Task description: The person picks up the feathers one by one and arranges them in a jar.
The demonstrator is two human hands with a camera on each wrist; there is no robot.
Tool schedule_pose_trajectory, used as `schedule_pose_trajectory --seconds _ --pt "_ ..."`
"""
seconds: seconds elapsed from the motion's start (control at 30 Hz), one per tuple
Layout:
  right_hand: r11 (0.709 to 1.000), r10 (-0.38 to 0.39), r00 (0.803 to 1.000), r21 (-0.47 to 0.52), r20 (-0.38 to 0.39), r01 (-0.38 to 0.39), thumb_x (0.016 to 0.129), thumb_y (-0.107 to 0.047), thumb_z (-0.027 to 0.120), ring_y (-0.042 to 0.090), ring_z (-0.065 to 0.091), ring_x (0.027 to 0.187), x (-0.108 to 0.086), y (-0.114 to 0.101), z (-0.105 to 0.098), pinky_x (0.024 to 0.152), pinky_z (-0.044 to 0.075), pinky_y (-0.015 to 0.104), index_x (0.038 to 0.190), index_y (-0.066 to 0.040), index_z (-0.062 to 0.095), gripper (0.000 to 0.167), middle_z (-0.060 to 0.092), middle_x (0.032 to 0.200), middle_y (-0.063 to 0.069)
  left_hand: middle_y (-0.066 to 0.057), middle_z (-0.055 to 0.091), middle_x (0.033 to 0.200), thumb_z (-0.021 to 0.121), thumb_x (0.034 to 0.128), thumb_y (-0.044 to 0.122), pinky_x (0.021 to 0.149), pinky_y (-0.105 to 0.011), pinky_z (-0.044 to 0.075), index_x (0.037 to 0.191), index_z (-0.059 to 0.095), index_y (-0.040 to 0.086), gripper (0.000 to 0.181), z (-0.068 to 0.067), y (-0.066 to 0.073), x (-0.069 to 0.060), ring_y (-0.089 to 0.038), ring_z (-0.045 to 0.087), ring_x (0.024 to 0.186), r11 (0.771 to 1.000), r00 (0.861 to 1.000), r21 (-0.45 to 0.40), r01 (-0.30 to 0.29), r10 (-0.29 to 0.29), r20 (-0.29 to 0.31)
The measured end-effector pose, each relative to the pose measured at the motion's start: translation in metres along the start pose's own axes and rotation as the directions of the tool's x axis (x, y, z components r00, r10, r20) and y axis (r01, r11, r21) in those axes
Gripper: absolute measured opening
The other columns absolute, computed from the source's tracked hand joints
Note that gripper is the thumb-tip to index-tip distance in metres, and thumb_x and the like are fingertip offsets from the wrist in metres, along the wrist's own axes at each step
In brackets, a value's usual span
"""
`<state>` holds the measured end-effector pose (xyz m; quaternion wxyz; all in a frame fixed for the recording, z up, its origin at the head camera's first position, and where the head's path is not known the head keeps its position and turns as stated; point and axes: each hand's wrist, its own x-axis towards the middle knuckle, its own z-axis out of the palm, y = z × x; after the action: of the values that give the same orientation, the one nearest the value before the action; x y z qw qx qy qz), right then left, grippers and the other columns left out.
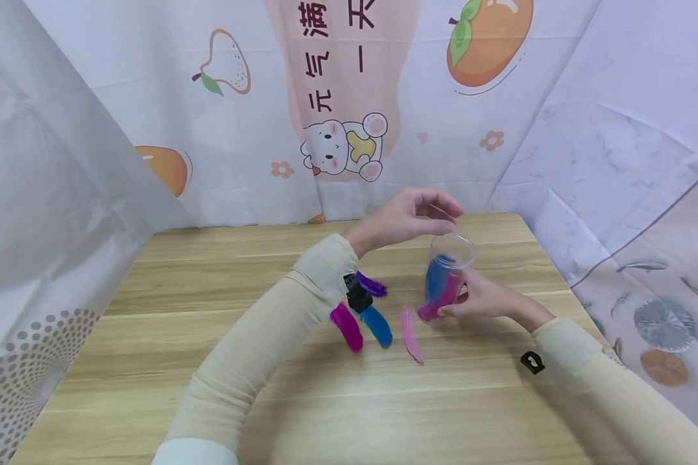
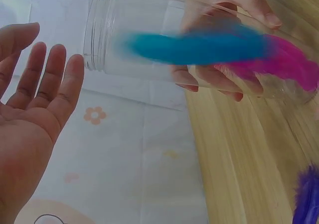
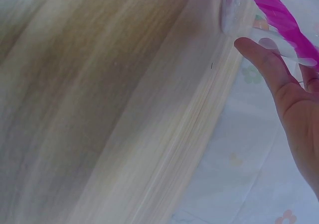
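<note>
In the head view my right hand [image 1: 485,298] grips a clear plastic jar [image 2: 149,77] low on its side. Its mouth faces up, and it stands at or just over the tabletop. Inside are a blue feather [image 1: 435,279] and a magenta feather [image 1: 450,289]; the blue one is blurred in the left wrist view. My left hand [image 1: 410,216] hovers by the jar's mouth, fingers loosely bent, holding nothing. Left of the jar lie a pink feather [image 1: 410,336], another blue feather [image 1: 378,327], another magenta feather [image 1: 347,327] and a purple feather [image 1: 372,285], partly behind my left wrist.
The wooden table [image 1: 209,394] reaches back to a printed cloth [image 1: 232,135] hanging behind it. More cloth hangs at both sides. A black mount [image 1: 358,294] sits on my left wrist, and a black piece [image 1: 532,363] shows by my right wrist.
</note>
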<state>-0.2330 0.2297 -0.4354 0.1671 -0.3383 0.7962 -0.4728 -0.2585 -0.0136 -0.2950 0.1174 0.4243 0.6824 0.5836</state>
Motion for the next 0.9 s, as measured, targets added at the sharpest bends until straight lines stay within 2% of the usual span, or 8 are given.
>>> schedule_pose_trajectory --seconds 0.13,0.37,0.57,0.63,0.77,0.9 --pt "1.0 0.0 1.0 -0.006 -0.006 0.0 0.081 -0.01 0.086 0.039 0.057 0.117 0.0002 0.0002 0.0004 0.081 0.061 0.04 0.147 -0.006 0.036 0.083 0.055 0.134 0.019 -0.012 0.067 0.112 0.069 0.0941 -0.002 0.097 -0.033 0.053 0.116 0.065 -0.006 0.023 -0.0004 -0.0006 -0.0011 -0.03 0.067 0.106 1.0 1.0 -0.019 0.009 -0.009 -0.003" --pt "1.0 -0.008 1.0 -0.001 -0.005 0.008 0.081 -0.009 0.086 0.042 0.056 0.117 0.0001 -0.0003 -0.0004 0.08 0.061 0.039 0.146 -0.001 0.035 0.084 0.054 0.134 0.022 -0.01 0.067 0.113 0.068 0.0948 -0.001 0.096 -0.033 0.054 0.117 0.064 -0.005 0.023 -0.001 -0.0013 -0.002 -0.021 0.068 0.103 0.999 1.0 -0.019 0.026 -0.026 -0.002" --pt "1.0 -0.005 1.0 0.005 0.002 0.005 0.081 -0.009 0.086 0.042 0.056 0.117 0.0 0.0004 -0.0007 0.08 0.061 0.038 0.146 0.002 0.036 0.083 0.056 0.134 0.022 -0.01 0.067 0.112 0.069 0.0941 -0.002 0.098 -0.032 0.052 0.117 0.065 -0.006 0.023 -0.0019 -0.0036 -0.0029 -0.021 0.067 0.104 1.0 1.0 -0.008 0.018 -0.018 -0.018" --pt "1.0 -0.008 1.0 0.01 0.002 0.008 0.081 -0.009 0.086 0.042 0.056 0.117 -0.0001 0.0004 -0.0007 0.08 0.061 0.039 0.146 0.002 0.036 0.083 0.055 0.134 0.022 -0.009 0.068 0.111 0.069 0.0939 -0.002 0.098 -0.032 0.052 0.117 0.065 -0.006 0.024 -0.0024 -0.0047 -0.0034 -0.025 0.066 0.107 1.0 1.0 0.0 0.015 -0.015 -0.021" --pt "1.0 -0.014 1.0 0.004 -0.003 0.014 0.08 -0.009 0.087 0.042 0.056 0.116 0.0 0.0003 -0.0005 0.079 0.061 0.038 0.147 -0.002 0.034 0.085 0.054 0.135 0.022 -0.01 0.068 0.113 0.07 0.0936 -0.001 0.1 -0.033 0.05 0.117 0.066 -0.004 0.024 -0.0033 -0.0062 -0.0055 -0.023 0.065 0.109 1.0 1.0 0.017 0.013 -0.012 -0.028" --pt "1.0 -0.015 1.0 -0.006 -0.007 0.015 0.08 -0.01 0.087 0.042 0.057 0.116 0.0001 0.0008 -0.0001 0.079 0.061 0.038 0.149 -0.006 0.031 0.088 0.053 0.136 0.022 -0.008 0.067 0.119 0.071 0.0944 0.006 0.1 -0.031 0.05 0.12 0.066 0.001 0.027 -0.0044 -0.0078 -0.0102 -0.021 0.063 0.113 0.997 0.997 0.034 0.073 -0.072 -0.024"
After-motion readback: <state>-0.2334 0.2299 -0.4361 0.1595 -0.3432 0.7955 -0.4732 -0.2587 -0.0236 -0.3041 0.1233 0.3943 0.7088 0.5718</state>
